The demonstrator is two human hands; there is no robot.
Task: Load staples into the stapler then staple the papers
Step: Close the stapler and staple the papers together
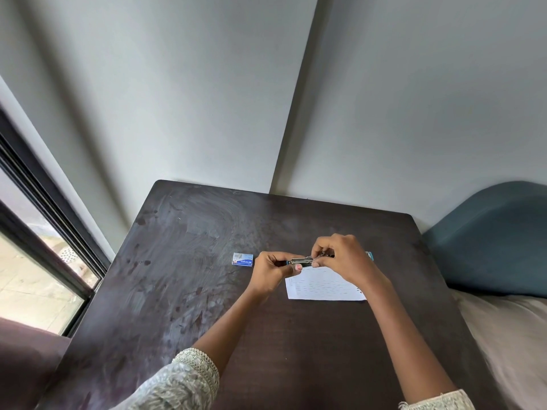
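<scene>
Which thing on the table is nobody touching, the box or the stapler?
The small blue-and-white staple box. It lies alone on the dark wooden table, left of both hands, while the silver metal stapler is held between them.

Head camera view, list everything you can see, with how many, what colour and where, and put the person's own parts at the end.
table: one, dark brown, smudged, fills the middle of the view.
staple box: one, blue and white, on the table left of the hands.
stapler: one, metal with blue ends, held in both hands above the table.
papers: one white printed stack, on the table below the hands.
cushion: one, blue, at the right edge.
window frame: one, black, at the left.
left hand: grips the stapler's left end.
right hand: fingers pinched at the stapler's top.
</scene>
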